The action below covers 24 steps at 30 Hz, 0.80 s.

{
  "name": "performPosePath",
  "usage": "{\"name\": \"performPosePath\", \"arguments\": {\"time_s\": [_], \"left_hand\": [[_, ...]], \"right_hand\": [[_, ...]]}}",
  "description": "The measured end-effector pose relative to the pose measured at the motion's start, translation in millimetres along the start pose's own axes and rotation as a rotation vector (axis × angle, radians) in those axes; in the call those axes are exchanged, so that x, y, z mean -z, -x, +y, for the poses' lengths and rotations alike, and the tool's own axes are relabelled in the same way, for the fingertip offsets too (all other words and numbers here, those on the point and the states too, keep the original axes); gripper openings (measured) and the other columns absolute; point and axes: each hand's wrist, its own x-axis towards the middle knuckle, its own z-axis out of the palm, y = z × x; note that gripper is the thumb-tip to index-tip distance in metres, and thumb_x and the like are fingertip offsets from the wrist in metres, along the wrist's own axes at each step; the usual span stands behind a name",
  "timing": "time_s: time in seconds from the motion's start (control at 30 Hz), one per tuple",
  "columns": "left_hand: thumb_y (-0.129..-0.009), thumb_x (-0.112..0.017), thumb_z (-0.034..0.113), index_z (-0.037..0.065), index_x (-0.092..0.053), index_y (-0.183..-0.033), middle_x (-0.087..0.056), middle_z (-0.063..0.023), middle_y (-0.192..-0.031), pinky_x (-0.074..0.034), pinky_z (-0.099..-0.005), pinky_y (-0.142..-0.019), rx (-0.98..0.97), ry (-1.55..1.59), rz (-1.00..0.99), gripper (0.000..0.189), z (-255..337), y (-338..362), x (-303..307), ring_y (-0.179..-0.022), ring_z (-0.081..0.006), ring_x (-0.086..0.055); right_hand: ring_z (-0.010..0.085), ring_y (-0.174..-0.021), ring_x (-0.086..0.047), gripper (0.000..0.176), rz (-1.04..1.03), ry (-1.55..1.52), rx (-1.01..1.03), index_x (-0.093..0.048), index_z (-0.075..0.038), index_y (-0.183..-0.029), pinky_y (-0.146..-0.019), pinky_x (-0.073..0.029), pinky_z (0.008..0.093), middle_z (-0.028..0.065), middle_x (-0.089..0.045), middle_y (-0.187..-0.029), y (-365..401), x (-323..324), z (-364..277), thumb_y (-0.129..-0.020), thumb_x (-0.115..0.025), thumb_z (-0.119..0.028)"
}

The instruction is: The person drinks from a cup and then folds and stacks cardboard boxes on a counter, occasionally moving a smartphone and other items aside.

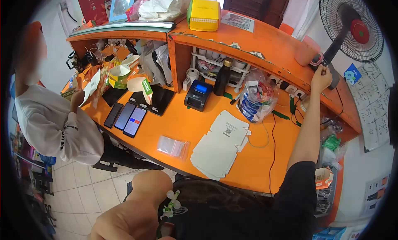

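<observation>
While flat white cardboard box blanks lie on the near orange wooden counter, the right hand is stretched past its raised ledge at the far right, fingers closed around the stem of the black wire-caged pedestal fan. The left hand is out of view.

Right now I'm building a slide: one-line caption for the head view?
Right hand reaching the fan stand above an orange counter holding flat cartons.

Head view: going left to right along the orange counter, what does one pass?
Co-worker's white sleeve → three phones → clear plastic bag → flat cardboard blanks → bag of packets → right hand, gripping the fan stand.
</observation>
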Motion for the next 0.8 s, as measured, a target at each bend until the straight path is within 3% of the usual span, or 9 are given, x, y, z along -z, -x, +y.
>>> {"name": "performPosePath", "arguments": {"time_s": [0.17, 0.27, 0.43, 0.63, 0.7, 0.73, 0.8], "left_hand": [[-0.084, -0.039, 0.009, -0.001, -0.049, -0.107, -0.045, -0.0066, -0.094, -0.038, -0.0227, -0.034, -0.021, -0.002, -0.018, 0.026, -3.8, -1.9, 0.2, -0.056, -0.0137, -0.044], [-0.085, -0.038, 0.009, -0.001, -0.048, -0.108, -0.046, -0.007, -0.097, -0.038, -0.0226, -0.034, -0.035, -0.023, -0.007, 0.027, -1.6, -2.0, 0.9, -0.057, -0.0139, -0.044], [-0.085, -0.037, 0.008, -0.001, -0.049, -0.108, -0.047, -0.0072, -0.103, -0.038, -0.0233, -0.034, 0.043, 0.01, -0.033, 0.027, 5.5, -1.0, 3.6, -0.057, -0.0144, -0.045], [-0.086, -0.036, 0.01, 0.002, -0.042, -0.114, -0.047, -0.0105, -0.089, -0.041, -0.0237, -0.037, -0.028, -0.012, -0.098, 0.03, 10.4, -9.8, 10.4, -0.055, -0.0143, -0.046], [-0.087, -0.035, 0.01, 0.002, -0.04, -0.115, -0.046, -0.0122, -0.08, -0.041, -0.0232, -0.037, 0.262, -0.094, -0.193, 0.03, 29.6, -15.3, 15.0, -0.052, -0.0147, -0.046], [-0.087, -0.035, 0.01, 0.002, -0.04, -0.115, -0.046, -0.0122, -0.08, -0.041, -0.0232, -0.037, 0.241, -0.103, -0.199, 0.03, 25.7, -16.9, 16.2, -0.052, -0.0147, -0.046], [-0.087, -0.033, 0.01, 0.002, -0.039, -0.116, -0.045, -0.0133, -0.076, -0.042, -0.0241, -0.037, -0.063, -0.008, -0.213, 0.031, 12.6, -18.7, 19.3, -0.049, -0.016, -0.045]], "right_hand": [[0.0169, -0.061, -0.042, 0.016, 0.037, -0.042, -0.018, -0.049, -0.004, -0.061, -0.061, -0.038, 0.0298, 0.0084, -0.041, -0.077, 4.0, 1.9, -3.9, -0.069, -0.062, -0.011], [0.0164, -0.061, -0.042, 0.016, -0.014, -0.041, -0.064, -0.047, -0.003, -0.061, -0.063, -0.038, 0.0294, 0.0095, -0.039, -0.082, 4.7, 1.8, -1.7, -0.068, -0.062, -0.007], [0.0202, -0.07, -0.042, 0.019, -0.024, -0.03, -0.048, -0.044, -0.002, -0.059, -0.064, -0.037, 0.0308, 0.0105, -0.039, -0.078, 4.9, -1.8, 2.9, -0.067, -0.061, -0.006], [0.0251, -0.077, -0.041, 0.02, -0.009, 0.059, 0.063, -0.042, -0.001, -0.059, -0.067, -0.036, 0.0331, 0.0127, -0.039, -0.077, 5.6, 1.3, 1.7, -0.067, -0.061, -0.003], [0.0253, -0.075, -0.042, 0.019, 0.034, 0.091, 0.13, -0.042, -0.001, -0.06, -0.066, -0.037, 0.0333, 0.0132, -0.04, -0.079, 4.7, 0.1, 2.4, -0.067, -0.06, -0.003], [0.0247, -0.073, -0.042, 0.018, 0.012, 0.074, 0.069, -0.043, 0.0, -0.061, -0.065, -0.037, 0.0332, 0.0133, -0.04, -0.081, 5.7, 2.8, -1.6, -0.068, -0.059, -0.002], [0.024, -0.072, -0.043, 0.016, -0.008, 0.049, 0.011, -0.044, 0.0, -0.063, -0.064, -0.038, 0.0331, 0.0133, -0.04, -0.084, 6.2, 4.8, -8.1, -0.068, -0.058, -0.002]]}}
